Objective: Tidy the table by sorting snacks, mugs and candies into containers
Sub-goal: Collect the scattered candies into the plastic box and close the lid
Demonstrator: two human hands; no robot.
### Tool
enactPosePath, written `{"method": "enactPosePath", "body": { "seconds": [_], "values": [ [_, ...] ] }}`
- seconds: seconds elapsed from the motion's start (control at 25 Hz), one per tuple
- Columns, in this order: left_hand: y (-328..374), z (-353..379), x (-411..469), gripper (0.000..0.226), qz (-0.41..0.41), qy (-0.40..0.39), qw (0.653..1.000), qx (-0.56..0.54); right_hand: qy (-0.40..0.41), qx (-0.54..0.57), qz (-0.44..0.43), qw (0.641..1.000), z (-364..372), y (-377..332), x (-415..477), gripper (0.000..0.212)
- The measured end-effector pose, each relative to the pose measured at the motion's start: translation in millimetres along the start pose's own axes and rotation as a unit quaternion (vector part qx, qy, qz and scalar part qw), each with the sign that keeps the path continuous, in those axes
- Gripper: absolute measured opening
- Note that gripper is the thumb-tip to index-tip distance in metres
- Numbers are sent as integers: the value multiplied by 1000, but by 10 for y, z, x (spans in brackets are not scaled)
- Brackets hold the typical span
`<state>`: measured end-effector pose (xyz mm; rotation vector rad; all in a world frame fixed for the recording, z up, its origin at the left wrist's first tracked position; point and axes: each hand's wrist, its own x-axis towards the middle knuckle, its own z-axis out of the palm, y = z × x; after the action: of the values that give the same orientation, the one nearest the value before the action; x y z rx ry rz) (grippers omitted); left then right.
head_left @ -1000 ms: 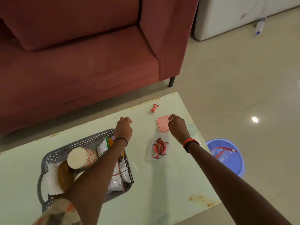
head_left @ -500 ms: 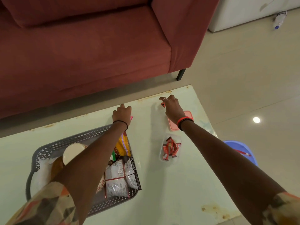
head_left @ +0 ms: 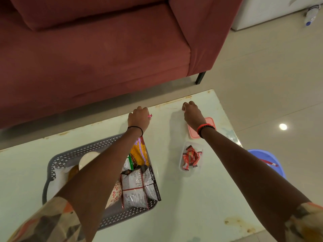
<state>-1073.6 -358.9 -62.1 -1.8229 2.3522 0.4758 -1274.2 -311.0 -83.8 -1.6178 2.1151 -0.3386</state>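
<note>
Candies (head_left: 190,158), red-wrapped, sit in a clear tub (head_left: 181,165) mid-table, pink lid (head_left: 210,122) just beyond it. Left hand (head_left: 139,117) curled near the far table (head_left: 192,198) edge, pinching a pink wrapper (head_left: 150,115). Right hand (head_left: 192,113) fisted over the lid's far corner; contents can't tell. Snack packets (head_left: 134,186) lie in the grey basket (head_left: 57,160).

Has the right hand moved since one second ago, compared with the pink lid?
Yes. The right hand was over the pink lid; now it is beyond it, closed near the table's far edge.
</note>
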Motion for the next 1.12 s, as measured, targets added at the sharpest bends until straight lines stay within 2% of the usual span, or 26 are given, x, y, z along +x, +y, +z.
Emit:
{"method": "enactPosePath", "body": {
  "seconds": [0.2, 0.36, 0.6, 0.76, 0.92, 1.04, 1.12],
  "values": [
    [339, -136, -293, 24, -24, -15, 986, -163, 19, 123, 100, 987, -253, 36, -176, 27],
    [766, -51, -771, 26, -38, -67, 953, -292, 37, 174, 159, 971, -411, 92, -458, 24],
    [1177, 332, -1504, 28, -36, -161, 935, -313, 35, 260, 209, 942, -583, 199, -999, 15],
    [1164, 414, -1570, 23, -54, -99, 935, -336, 33, 237, 187, 953, -557, 233, -1258, 14],
    [1056, 445, -1497, 25, -125, -13, 920, -372, 1, 221, 155, 963, -440, 232, -1443, 14],
    [1006, 481, -1416, 29, -193, 3, 893, -407, -75, 184, 122, 973, -358, 190, -1497, 15],
    [993, 508, -1356, 31, -247, -2, 867, -434, -54, 175, 116, 976, -373, 170, -1464, 17]
  ]
}}
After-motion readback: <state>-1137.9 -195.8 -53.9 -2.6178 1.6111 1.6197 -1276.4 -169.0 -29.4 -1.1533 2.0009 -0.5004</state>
